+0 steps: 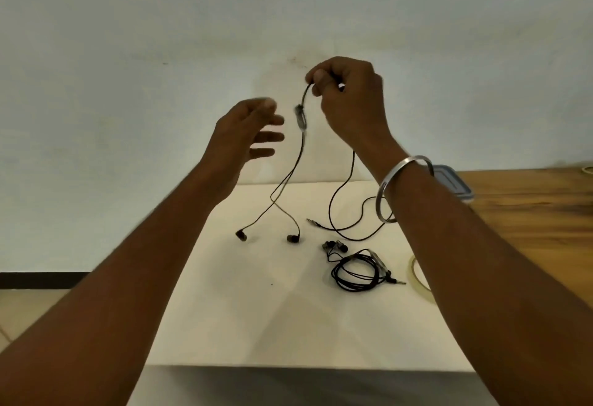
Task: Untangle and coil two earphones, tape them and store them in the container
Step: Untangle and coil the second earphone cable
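One loose earphone (300, 118) hangs above the coiled earphone (356, 272), pinched by the right hand (346, 94); left hand (247, 136) spread, blurred. Right forearm (465, 245) half-hides container (451, 182) and tape roll (417, 277).

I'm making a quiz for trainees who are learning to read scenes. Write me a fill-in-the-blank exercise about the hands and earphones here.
The left hand holds ___.
The right hand pinches the raised earphone by its ___.
The second earphone lies ___ on the table.
Missing words: nothing; cable; coiled.
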